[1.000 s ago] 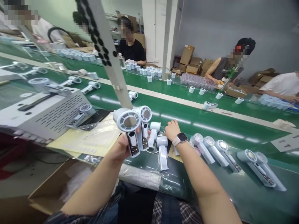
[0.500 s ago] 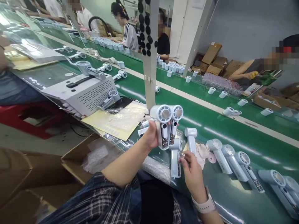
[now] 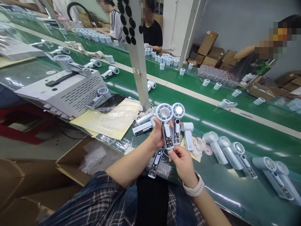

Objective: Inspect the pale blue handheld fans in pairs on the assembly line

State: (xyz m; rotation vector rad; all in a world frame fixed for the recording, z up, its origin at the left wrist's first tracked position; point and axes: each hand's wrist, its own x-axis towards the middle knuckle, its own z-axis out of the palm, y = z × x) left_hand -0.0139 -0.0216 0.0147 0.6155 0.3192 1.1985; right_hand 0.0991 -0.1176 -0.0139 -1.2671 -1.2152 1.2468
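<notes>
The left hand holds two upright above the near edge of the green tabletop: the front fan, pale-blue plastic with a round head and slim handle, and the second fan, its twin, just behind. The left fingers are clamped round both handles. The right hand sits beneath, thumb and forefinger pinched on the foot of the front fan. It seems best to keep that pinch light and low, clear of the dark control strip, while the left grip stops the two heads knocking together. A slim dark panel with a lit blue display hangs just under the left wrist; what carries it cannot be told, and it crowds the right hand. One more pale-blue fan lies just right of the pair, a row of lying fans follows the near edge, a yellow sheet under clear film lies left, and a slanted white post with black pads rises behind.
</notes>
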